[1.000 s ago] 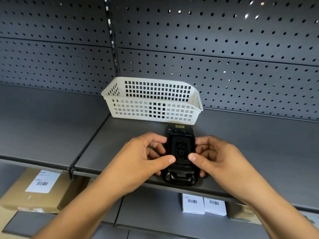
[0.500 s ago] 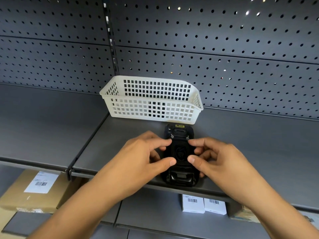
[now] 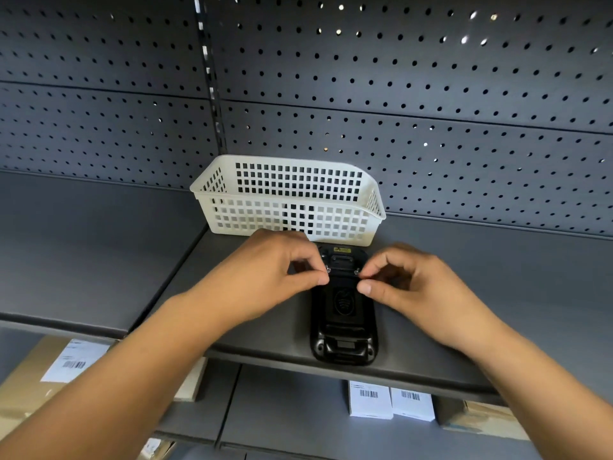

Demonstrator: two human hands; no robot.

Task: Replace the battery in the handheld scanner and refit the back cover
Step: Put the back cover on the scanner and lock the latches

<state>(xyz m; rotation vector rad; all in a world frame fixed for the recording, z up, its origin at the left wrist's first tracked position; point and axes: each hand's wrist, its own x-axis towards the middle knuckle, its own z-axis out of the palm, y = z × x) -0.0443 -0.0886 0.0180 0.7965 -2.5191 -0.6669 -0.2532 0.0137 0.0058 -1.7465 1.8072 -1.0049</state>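
The black handheld scanner (image 3: pixel 343 340) lies face down on the grey shelf (image 3: pixel 497 293), its bottom end at the shelf's front edge. The back cover (image 3: pixel 343 303) sits on its rear. My left hand (image 3: pixel 275 273) pinches a small metal latch at the cover's upper left corner with thumb and forefinger. My right hand (image 3: pixel 408 283) pinches the matching latch at the upper right corner. Both palms hover beside the scanner's top half.
A white perforated plastic basket (image 3: pixel 288 207) stands right behind the scanner, against the pegboard back wall. On the lower shelf sit a cardboard box with a label (image 3: pixel 49 370) at left and two small white boxes (image 3: pixel 391 400) under the scanner.
Both hands have moved from the sides of the cover up to its top corners, and the fingers now pinch the two latches. The scanner has stayed in place.
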